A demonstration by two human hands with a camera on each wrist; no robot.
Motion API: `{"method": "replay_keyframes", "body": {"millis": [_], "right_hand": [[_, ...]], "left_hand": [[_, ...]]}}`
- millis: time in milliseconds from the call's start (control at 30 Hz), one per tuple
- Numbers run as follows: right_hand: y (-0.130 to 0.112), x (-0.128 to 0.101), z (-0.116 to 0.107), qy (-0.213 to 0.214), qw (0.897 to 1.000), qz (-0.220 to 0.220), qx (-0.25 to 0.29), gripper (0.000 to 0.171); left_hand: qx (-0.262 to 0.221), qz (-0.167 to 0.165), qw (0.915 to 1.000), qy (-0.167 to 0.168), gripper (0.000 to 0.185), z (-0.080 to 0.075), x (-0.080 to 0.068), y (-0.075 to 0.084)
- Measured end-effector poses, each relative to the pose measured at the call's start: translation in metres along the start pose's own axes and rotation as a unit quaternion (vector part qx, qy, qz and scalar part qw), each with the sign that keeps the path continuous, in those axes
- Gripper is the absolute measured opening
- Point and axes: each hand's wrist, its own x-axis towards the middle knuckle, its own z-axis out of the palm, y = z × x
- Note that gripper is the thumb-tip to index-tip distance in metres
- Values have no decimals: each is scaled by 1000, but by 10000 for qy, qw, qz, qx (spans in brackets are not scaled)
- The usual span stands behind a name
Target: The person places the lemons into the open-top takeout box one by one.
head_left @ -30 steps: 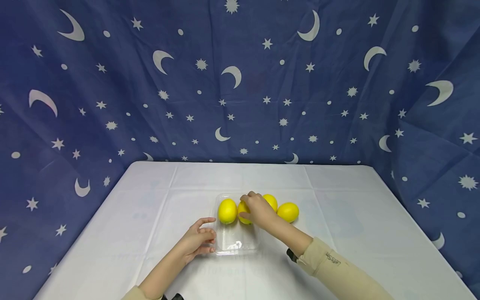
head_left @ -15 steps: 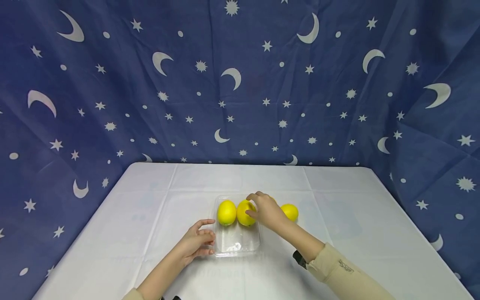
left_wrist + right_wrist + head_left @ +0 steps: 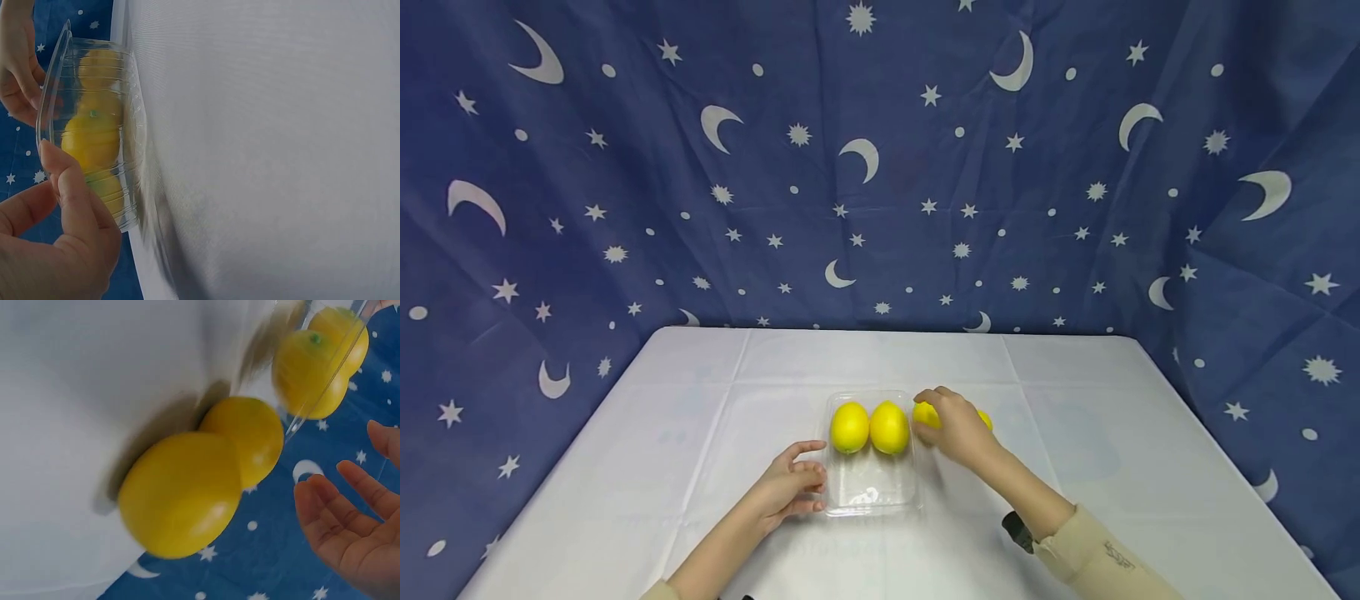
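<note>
A clear plastic tray (image 3: pixel 872 492) lies on the white table (image 3: pixel 700 433) with two yellow lemons (image 3: pixel 850 427) (image 3: pixel 890 427) side by side at its far end. My left hand (image 3: pixel 793 485) holds the tray's left rim, its thumb (image 3: pixel 65 187) against the edge. Just right of the tray, my right hand (image 3: pixel 953 423) hovers with relaxed, spread fingers (image 3: pixel 340 506) over two loose lemons on the cloth: one (image 3: pixel 924 414) next to the tray wall and another (image 3: pixel 985 419) mostly hidden behind the hand. The right wrist view shows this pair (image 3: pixel 181 494) (image 3: pixel 250 434) untouched.
A blue cloth with moons and stars (image 3: pixel 880 167) hangs behind and around the table. The near half of the tray (image 3: pixel 850 500) holds nothing. White tablecloth spreads to the left and right of the tray.
My right hand let go of the second lemon, which now lies in the tray, and moved right to above the loose lemons. The left hand stayed on the tray.
</note>
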Motion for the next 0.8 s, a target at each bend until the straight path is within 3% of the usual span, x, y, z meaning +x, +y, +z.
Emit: {"method": "replay_keyframes", "body": {"millis": [333,800], "right_hand": [[27,-4,-11,-119,9987,373,-329,38],[52,-7,-14,-708,9913,965,-546,45]], "left_hand": [[65,11,10000,-66,56,-1,-1,1],[110,67,9998,-119,57,-1,-1,0]]}}
